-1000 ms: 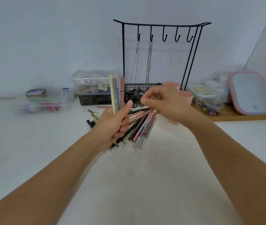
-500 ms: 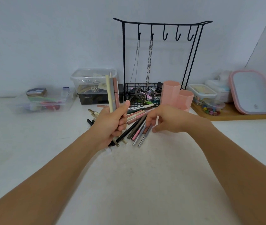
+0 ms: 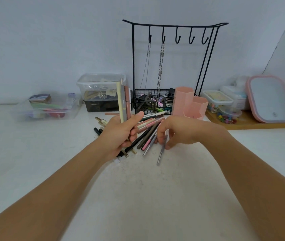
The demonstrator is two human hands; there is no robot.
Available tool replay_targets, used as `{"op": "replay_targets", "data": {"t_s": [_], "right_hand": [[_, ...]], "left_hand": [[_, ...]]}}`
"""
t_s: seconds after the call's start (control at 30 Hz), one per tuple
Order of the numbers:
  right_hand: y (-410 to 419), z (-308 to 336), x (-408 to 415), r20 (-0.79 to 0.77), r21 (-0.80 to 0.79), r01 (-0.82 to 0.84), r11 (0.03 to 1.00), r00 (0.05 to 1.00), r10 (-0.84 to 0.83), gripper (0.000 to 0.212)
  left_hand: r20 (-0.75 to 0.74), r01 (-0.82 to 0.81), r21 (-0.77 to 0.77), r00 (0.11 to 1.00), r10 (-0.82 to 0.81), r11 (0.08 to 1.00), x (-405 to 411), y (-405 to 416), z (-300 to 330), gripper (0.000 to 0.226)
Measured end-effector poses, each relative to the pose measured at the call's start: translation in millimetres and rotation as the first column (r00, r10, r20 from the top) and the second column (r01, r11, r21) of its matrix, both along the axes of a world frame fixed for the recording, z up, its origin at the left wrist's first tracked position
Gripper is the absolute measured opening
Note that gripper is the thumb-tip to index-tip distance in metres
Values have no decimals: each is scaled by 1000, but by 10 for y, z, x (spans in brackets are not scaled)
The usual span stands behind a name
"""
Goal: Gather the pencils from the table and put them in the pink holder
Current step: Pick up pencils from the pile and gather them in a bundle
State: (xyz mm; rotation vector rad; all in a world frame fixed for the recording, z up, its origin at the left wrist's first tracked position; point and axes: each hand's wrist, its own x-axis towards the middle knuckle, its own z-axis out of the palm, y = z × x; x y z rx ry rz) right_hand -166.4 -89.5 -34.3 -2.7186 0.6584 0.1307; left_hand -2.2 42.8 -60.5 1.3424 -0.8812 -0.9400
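Observation:
My left hand [image 3: 121, 131] grips a small upright bundle of pencils [image 3: 124, 101], cream, grey and pink, above the pile. A heap of loose pencils [image 3: 147, 134] in pink, brown, black and grey lies on the white table under and between my hands. My right hand [image 3: 178, 133] reaches down at the pile's right side and pinches a grey pencil [image 3: 161, 154] whose lower end points toward me. The pink holder [image 3: 188, 103], made of hexagonal cups, stands just behind my right hand.
A black wire rack [image 3: 169, 66] with hooks, chains and a basket stands behind the pile. Clear plastic boxes [image 3: 101, 91] sit at the back left, a shallow clear tray [image 3: 46, 108] farther left. A wooden board [image 3: 253, 124] with small containers and a pink-framed mirror [image 3: 270, 100] lies right.
My right hand dropped from beside the bundle down to the pile and took hold of a grey pencil. My left hand kept its bundle nearly still.

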Motion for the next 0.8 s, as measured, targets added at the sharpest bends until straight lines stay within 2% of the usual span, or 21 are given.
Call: {"op": "replay_targets", "data": {"t_s": [0.2,0.27,0.33,0.43,0.5,0.63,0.73,0.8], "right_hand": [[-42,-9,-43,26,62,-29,998,999,28,15],[-55,34,-75,97,93,-21,995,995,12,12],[-58,103,-92,246,162,10,987,968,-50,10],[-12,195,-78,504,460,-34,887,832,-230,7],[57,218,-38,570,607,-119,786,754,-326,7],[169,200,61,607,712,-221,666,671,-426,6],[222,162,113,595,736,-225,639,666,-451,8],[243,128,140,577,749,-213,628,675,-459,19]], "left_hand": [[-5,39,-46,999,-39,998,0,-12,-37,25],[-11,44,-53,999,-44,998,-13,-11,-33,29],[-29,42,-59,999,-44,997,-28,-6,-15,39],[-48,55,-51,997,-57,997,-42,3,11,40],[-67,69,-53,995,-72,996,-57,7,19,41],[-51,100,-70,993,-104,993,-122,17,12,37],[34,88,-37,996,-87,995,-141,20,-14,38],[52,102,-29,994,-100,994,-147,14,-33,31]]}}
